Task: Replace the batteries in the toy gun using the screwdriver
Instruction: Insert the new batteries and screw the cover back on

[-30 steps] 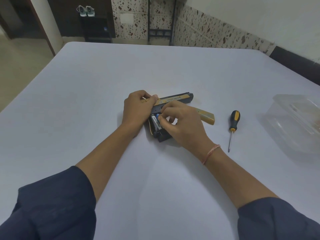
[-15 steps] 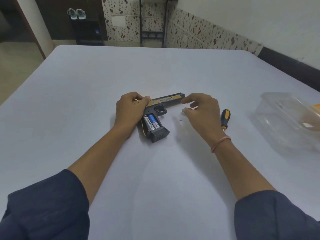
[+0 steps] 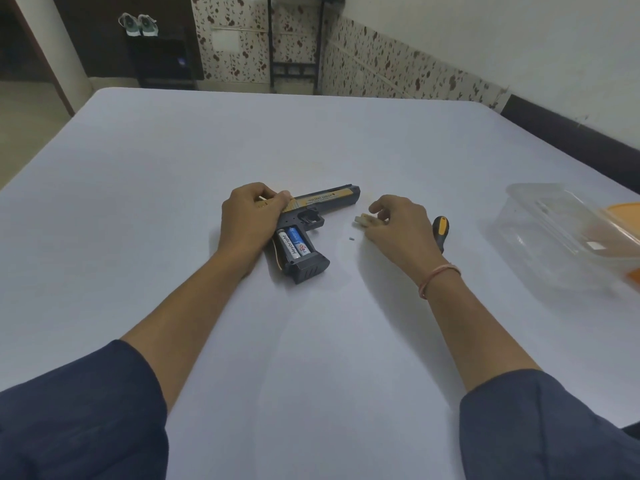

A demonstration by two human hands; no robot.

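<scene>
The black and gold toy gun [image 3: 322, 202] lies on its side on the white table [image 3: 311, 140]. Its grip is open, and two batteries [image 3: 292, 242] show side by side inside. My left hand [image 3: 247, 220] grips the gun's rear end. To the right of the gun, my right hand [image 3: 394, 225] rests on the table with its fingers curled around the tan battery cover [image 3: 361, 220], of which only one end shows. A tiny screw [image 3: 351, 239] lies just left of that hand. The black and yellow screwdriver [image 3: 440, 230] lies behind my right hand, mostly hidden.
A clear plastic container [image 3: 554, 237] stands at the right edge of the table, with an orange lid [image 3: 623, 216] beside it. A dark wall strip runs along the table's right side.
My right hand has left the batteries in the grip and moved right onto the battery cover, hiding most of the screwdriver. The left hand has stayed on the gun.
</scene>
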